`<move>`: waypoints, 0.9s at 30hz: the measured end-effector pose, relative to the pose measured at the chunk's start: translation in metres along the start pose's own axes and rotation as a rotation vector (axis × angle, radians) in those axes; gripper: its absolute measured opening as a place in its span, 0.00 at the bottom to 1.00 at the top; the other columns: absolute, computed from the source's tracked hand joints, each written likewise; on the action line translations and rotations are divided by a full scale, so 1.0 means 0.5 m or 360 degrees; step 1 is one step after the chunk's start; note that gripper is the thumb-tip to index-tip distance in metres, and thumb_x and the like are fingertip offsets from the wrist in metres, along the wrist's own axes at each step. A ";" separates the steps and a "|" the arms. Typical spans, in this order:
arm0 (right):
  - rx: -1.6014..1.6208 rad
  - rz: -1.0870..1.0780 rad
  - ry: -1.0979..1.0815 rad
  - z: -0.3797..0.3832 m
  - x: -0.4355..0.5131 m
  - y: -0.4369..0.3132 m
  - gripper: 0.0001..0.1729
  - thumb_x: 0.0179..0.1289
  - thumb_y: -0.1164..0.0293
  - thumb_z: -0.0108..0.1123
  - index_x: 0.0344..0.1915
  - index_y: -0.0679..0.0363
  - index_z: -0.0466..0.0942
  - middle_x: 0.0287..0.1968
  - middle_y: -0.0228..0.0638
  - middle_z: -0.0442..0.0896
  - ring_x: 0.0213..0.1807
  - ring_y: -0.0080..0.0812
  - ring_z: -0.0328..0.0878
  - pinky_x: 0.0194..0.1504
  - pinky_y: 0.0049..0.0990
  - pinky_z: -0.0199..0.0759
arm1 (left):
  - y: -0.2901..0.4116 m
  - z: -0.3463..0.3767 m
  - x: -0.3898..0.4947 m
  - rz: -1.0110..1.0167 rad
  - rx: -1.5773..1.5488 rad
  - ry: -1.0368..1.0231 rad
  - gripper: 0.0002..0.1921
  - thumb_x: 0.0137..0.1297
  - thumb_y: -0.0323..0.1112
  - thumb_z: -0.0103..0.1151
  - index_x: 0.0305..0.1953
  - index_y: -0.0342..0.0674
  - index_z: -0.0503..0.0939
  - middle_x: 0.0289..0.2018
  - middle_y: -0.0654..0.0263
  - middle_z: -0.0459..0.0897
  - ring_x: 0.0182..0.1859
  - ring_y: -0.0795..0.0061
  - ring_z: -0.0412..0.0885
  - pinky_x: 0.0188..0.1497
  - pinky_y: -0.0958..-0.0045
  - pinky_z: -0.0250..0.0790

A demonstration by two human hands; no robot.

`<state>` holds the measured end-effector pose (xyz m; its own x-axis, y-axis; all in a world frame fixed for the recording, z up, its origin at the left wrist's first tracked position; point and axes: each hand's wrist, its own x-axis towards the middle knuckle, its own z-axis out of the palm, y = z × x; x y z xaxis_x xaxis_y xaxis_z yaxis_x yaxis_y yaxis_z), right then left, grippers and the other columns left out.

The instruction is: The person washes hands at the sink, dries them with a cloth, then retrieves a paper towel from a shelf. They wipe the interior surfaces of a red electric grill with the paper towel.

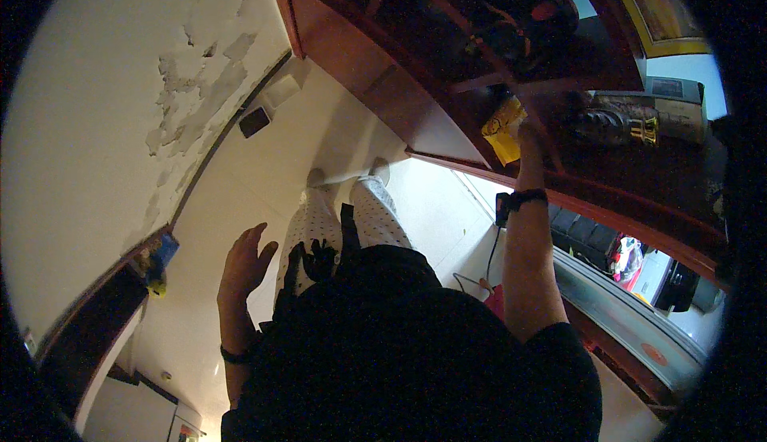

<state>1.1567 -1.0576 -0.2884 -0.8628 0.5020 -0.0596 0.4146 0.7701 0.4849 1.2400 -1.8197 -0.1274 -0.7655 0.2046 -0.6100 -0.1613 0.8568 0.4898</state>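
Note:
My right hand reaches onto a dark red wooden shelf unit and touches a yellow packet near its front edge; the fingers are partly hidden in shadow, so the grip is unclear. To the right of that hand lie a dark object with a gold-coloured band and a box. My left hand hangs low beside my patterned trousers, its fingers apart and nothing in it.
A wall with peeling paint curves along the left. On the floor beside it are a small dark-topped object and a pale one. A glass-like panel lies at the lower right, and a cable hangs near my right arm.

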 end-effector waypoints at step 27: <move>0.0197 0.0280 -0.0016 -0.034 0.018 -0.021 0.20 0.66 0.68 0.59 0.56 0.62 0.78 0.56 0.48 0.82 0.58 0.46 0.79 0.61 0.43 0.72 | 0.007 -0.009 -0.003 -0.0030 -0.0047 0.0004 0.25 0.71 0.43 0.59 0.64 0.38 0.72 0.61 0.47 0.77 0.64 0.46 0.73 0.66 0.53 0.66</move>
<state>1.1399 -1.0678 -0.2790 -0.7715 0.6362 0.0077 0.5914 0.7126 0.3775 1.2376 -1.8191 -0.1220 -0.7637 0.1876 -0.6177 -0.1937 0.8462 0.4965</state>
